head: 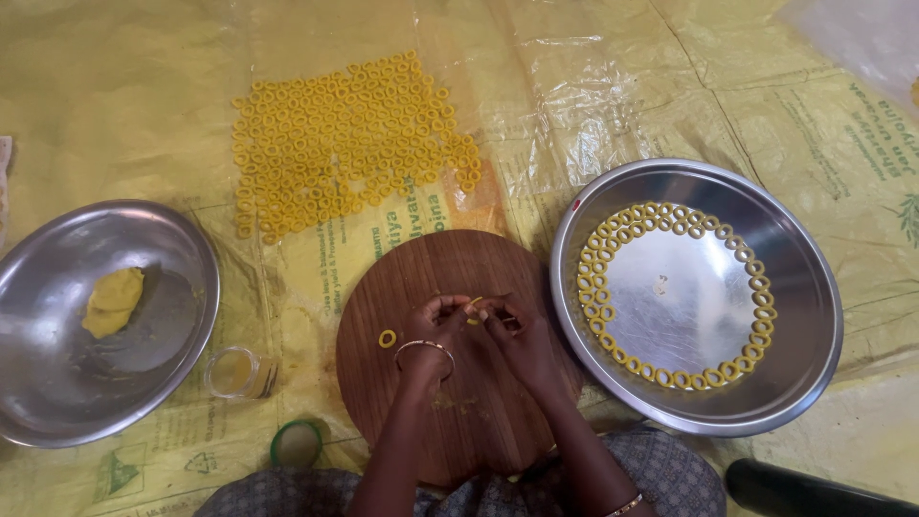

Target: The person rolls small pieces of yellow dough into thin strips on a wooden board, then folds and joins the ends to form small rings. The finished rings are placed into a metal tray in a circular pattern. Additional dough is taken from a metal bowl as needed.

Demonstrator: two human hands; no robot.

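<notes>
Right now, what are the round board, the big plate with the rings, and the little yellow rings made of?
The round board looks like brown wood: grain lines, matte. The big plate looks like polished steel: silvery and mirror-shiny. The little yellow rings seem to be soft dough, probably from the yellow lump in the steel bowl.

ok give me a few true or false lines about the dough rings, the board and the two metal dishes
1. Both hands, left hand and right hand, pinch a bit of dough over the round wooden board. True.
2. One finished ring lies on the board. True.
3. The right-side plate is empty. False: rings line its edge.
4. The dough lump sits on the board. False: it lies in the left bowl.
5. Many rings lie on the yellow sheet. True.
</notes>
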